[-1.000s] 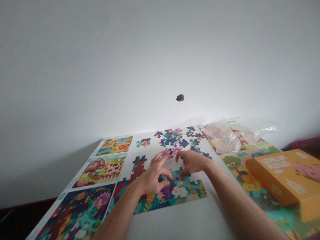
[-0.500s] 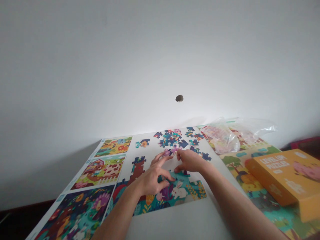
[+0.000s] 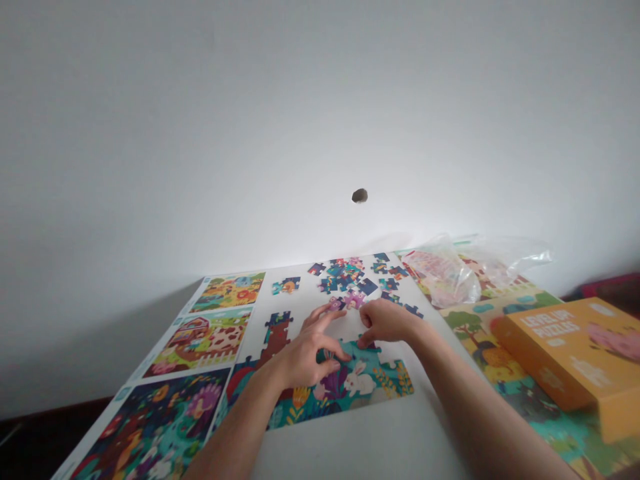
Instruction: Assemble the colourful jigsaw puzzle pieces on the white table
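Note:
A partly joined jigsaw (image 3: 345, 390) with a white rabbit lies on the white table (image 3: 380, 440) in front of me. My left hand (image 3: 307, 350) rests on its upper edge, fingers spread, fingertips touching a purple-pink piece (image 3: 336, 305). My right hand (image 3: 385, 321) is beside it with fingers curled, pinching at a dark piece (image 3: 369, 346) on the jigsaw's top edge. Loose pieces (image 3: 350, 275) lie scattered just beyond both hands.
Picture sheets (image 3: 210, 337) lie at the left. A brown strip of joined pieces (image 3: 277, 333) sits left of my hands. An orange puzzle box (image 3: 575, 357) rests on a large picture board (image 3: 480, 327) at the right, with a clear plastic bag (image 3: 450, 273) behind it.
My right hand has shifted slightly back toward the jigsaw's top edge and its fingers have curled tighter. The left hand has barely moved.

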The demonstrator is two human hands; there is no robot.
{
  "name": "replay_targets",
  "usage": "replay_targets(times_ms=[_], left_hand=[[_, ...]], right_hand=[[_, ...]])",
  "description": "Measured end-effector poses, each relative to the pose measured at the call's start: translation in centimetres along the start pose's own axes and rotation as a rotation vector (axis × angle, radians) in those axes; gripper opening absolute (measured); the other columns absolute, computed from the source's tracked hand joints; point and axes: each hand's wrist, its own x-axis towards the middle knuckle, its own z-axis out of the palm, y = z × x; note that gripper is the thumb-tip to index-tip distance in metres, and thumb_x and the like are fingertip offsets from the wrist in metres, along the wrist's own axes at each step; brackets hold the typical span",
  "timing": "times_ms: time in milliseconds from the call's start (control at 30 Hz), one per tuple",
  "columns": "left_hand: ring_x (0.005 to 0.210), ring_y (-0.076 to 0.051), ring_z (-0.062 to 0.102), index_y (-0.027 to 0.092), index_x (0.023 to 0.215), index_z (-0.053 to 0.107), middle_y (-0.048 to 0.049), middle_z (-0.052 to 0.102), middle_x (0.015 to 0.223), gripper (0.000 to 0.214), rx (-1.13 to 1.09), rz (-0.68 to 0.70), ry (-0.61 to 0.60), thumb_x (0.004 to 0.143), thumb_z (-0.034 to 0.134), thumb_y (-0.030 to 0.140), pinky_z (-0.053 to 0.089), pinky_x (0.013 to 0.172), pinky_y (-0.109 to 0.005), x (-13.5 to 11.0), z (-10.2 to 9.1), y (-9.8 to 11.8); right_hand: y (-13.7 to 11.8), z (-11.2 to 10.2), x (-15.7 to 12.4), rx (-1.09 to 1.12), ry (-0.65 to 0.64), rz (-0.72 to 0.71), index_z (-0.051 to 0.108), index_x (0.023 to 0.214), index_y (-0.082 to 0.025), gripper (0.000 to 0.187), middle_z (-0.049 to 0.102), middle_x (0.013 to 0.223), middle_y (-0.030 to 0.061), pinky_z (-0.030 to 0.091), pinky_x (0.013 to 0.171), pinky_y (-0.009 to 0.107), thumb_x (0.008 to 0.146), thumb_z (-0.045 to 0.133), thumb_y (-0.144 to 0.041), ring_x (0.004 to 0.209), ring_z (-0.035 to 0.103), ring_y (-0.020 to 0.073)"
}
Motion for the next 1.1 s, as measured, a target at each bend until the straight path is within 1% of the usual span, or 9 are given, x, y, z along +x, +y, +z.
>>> replay_targets(times_ms=[100, 233, 333, 500, 633, 900, 1033, 1100], left_hand=[[0.146, -0.035, 0.013, 0.032, 0.089, 0.078, 0.002, 0.031, 0.155, 0.028, 0.006, -0.006, -0.003, 0.071, 0.07, 0.012, 0.019, 0.117, -0.056, 0.0, 0.0, 0.0], [0.146, -0.034, 0.014, 0.033, 0.088, 0.078, 0.0025, 0.031, 0.155, 0.028, 0.01, 0.003, 0.002, 0.07, 0.071, 0.012, 0.02, 0.117, -0.055, -0.1, 0.0, 0.0], [0.146, -0.034, 0.013, 0.032, 0.088, 0.078, 0.0026, 0.031, 0.155, 0.027, 0.007, -0.008, -0.006, 0.071, 0.071, 0.013, 0.019, 0.117, -0.055, -0.1, 0.0, 0.0], [0.145, -0.035, 0.014, 0.032, 0.089, 0.078, 0.0025, 0.03, 0.155, 0.028, 0.006, -0.021, -0.012, 0.071, 0.07, 0.012, 0.018, 0.118, -0.055, 0.1, -0.1, 0.1], [0.145, -0.036, 0.016, 0.033, 0.09, 0.078, 0.0019, 0.03, 0.155, 0.03, 0.019, -0.041, -0.027, 0.07, 0.07, 0.013, 0.016, 0.118, -0.055, 0.1, -0.1, 0.1], [0.146, -0.031, 0.016, 0.036, 0.09, 0.077, 0.0047, 0.03, 0.155, 0.03, 0.009, -0.011, -0.004, 0.071, 0.07, 0.014, 0.017, 0.119, -0.051, 0.0, 0.2, -0.2], [0.145, -0.032, 0.018, 0.033, 0.088, 0.078, 0.0017, 0.034, 0.153, 0.027, 0.017, -0.023, 0.003, 0.07, 0.069, 0.014, 0.019, 0.118, -0.051, -0.1, 0.0, 0.4], [0.145, -0.032, 0.018, 0.031, 0.086, 0.078, 0.0011, 0.035, 0.152, 0.025, 0.024, -0.017, 0.03, 0.071, 0.068, 0.014, 0.02, 0.118, -0.051, 0.0, 0.2, 0.6]], right_hand=[[0.0, -0.1, -0.1, 0.018, 0.005, -0.039, 0.057, 0.065, -0.019, 0.03, 0.054, 0.062, -0.0024, 0.024, 0.051, 0.023, 0.064, 0.079, -0.038, 0.059, 0.045, 0.011], [-0.3, 0.1, -0.1, 0.1, -0.087, -0.144, 0.05, 0.06, -0.018, 0.033, 0.044, 0.053, -0.0061, 0.022, 0.049, 0.023, 0.062, 0.079, -0.033, 0.054, 0.04, 0.0089], [-0.4, 0.1, -0.1, 0.124, -0.113, -0.142, 0.048, 0.06, -0.018, 0.032, 0.042, 0.051, -0.0069, 0.022, 0.049, 0.023, 0.063, 0.078, -0.028, 0.053, 0.039, 0.0085], [-0.2, 0.2, 0.1, 0.149, -0.123, -0.115, 0.045, 0.061, -0.018, 0.027, 0.044, 0.053, -0.0068, 0.023, 0.05, 0.022, 0.068, 0.071, -0.021, 0.054, 0.041, 0.0082], [0.0, 0.4, 0.2, 0.122, -0.09, -0.103, 0.046, 0.061, -0.018, 0.027, 0.044, 0.054, -0.0062, 0.023, 0.05, 0.022, 0.071, 0.07, -0.022, 0.055, 0.041, 0.0084], [-0.2, 0.7, 0.2, 0.112, -0.014, -0.073, 0.044, 0.06, -0.018, 0.028, 0.042, 0.056, -0.0062, 0.024, 0.051, 0.022, 0.072, 0.07, -0.022, 0.056, 0.04, 0.0081], [-0.3, 1.0, 0.4, 0.121, 0.031, -0.056, 0.045, 0.06, -0.017, 0.028, 0.043, 0.056, -0.0061, 0.024, 0.052, 0.022, 0.072, 0.07, -0.022, 0.056, 0.04, 0.0079], [-0.3, 1.1, 0.4, 0.132, 0.051, -0.049, 0.045, 0.059, -0.017, 0.029, 0.044, 0.056, -0.006, 0.024, 0.052, 0.021, 0.072, 0.07, -0.02, 0.056, 0.04, 0.0076]])
